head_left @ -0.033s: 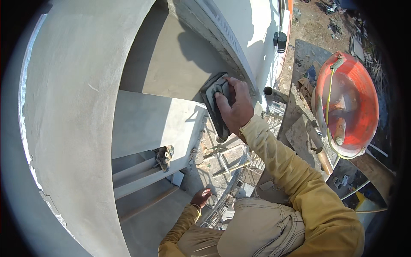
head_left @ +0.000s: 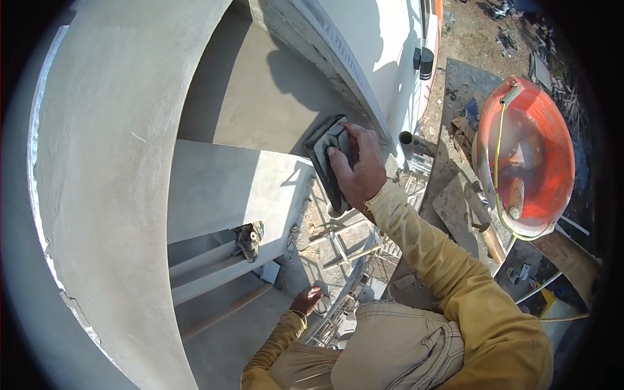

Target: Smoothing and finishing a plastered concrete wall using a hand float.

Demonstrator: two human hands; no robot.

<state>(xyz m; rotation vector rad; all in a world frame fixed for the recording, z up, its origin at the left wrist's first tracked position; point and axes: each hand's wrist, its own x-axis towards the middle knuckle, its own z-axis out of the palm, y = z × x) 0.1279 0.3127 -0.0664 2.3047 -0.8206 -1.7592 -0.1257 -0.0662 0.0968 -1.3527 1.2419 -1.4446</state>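
Nothing is shifting since the earlier frame: the right hand [head_left: 359, 168] is still gripping the float [head_left: 328, 162], fingers curled, pressing it flat against the grey step [head_left: 260, 110]. Smoothing seems underway; next stroke needs even pressure. Left hand [head_left: 305, 300] is hanging loosely curled below.

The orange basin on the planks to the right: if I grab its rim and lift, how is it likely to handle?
The orange basin looks like thin plastic, so its rim would probably flex. It sits tilted with a trowel-like tool loose inside, which may slide or shift the weight. Its inside looks smeared, perhaps with mortar, so the rim may feel gritty and heavier than it looks.
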